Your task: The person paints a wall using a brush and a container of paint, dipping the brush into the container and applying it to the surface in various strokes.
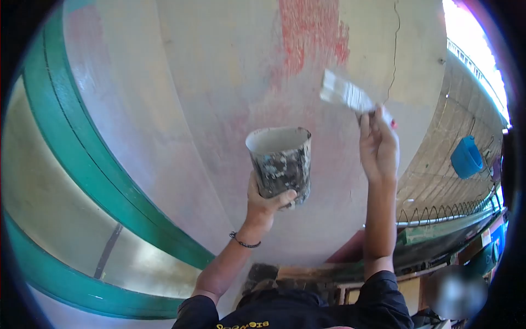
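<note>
My left hand (267,204) grips a paint-smeared dark container (282,172) low on its body, thumb across the front. The container's open mouth faces up and its inside is coated whitish. Raised to the right, my right hand (379,143) is closed round the handle of a paintbrush (346,93). White paint covers the brush's bristles and ferrule, and its tip points up and left in front of the wall. Behind both hands stands the wall (230,104), patchy with whitish paint over cream, pink and red areas.
A green-framed window (109,170) curves along the left. A thin crack (395,49) runs down the wall at upper right. Farther right, a blue bucket (467,157) hangs by a woven panel (438,142), above a coil of wire (444,211). Furniture and other items crowd the lower right.
</note>
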Demonstrator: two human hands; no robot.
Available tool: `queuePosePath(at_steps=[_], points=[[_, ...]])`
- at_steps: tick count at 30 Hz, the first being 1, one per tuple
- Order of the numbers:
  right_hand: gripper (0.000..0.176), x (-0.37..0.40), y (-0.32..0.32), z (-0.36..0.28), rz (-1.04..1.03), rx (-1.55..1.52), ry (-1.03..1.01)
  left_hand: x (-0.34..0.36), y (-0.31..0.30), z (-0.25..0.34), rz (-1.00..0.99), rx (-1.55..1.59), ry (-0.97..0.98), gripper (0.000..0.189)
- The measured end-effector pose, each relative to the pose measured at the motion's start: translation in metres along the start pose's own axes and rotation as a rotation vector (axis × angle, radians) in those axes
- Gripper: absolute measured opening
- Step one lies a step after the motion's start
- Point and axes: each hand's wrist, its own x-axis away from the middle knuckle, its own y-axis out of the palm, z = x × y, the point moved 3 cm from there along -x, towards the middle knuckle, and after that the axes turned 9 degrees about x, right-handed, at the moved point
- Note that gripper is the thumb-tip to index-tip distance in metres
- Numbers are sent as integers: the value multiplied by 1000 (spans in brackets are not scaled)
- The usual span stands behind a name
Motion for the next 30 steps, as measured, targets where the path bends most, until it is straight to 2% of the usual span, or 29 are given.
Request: queuePosePath(at_steps=[2,4,8,11,14,15,18,21,27,30], points=[[20,-38,44,-27,-159,64,-201,-29,7,32,-72,38,53,83],[23,-64,93,-53,-227,181,-448,-49,11,61,-96,-2,87,83],[26,-108,178,-100,-219,601,-882,-72,19,118,-133,-48,134,80],[24,-151,228,-120,-300,776,-1246,-83,22,145,-164,-25,140,76],[25,-172,267,-140,-291,1058,-1828,-92,20,158,-180,-41,184,75],[33,-179,277,-142,-369,1093,-1860,-94,20,161,-187,-53,202,75],[36,-212,297,-138,-484,1346,-2052,-94,19,168,-201,-27,159,77],[34,-238,312,-127,-470,1487,-2099,-90,16,170,-176,-11,128,78],[29,-248,325,-116,-461,1452,-2104,-91,11,167,-219,-29,124,77],[34,-262,321,-110,-514,1540,-2005,-90,8,169,-225,-34,120,78]])
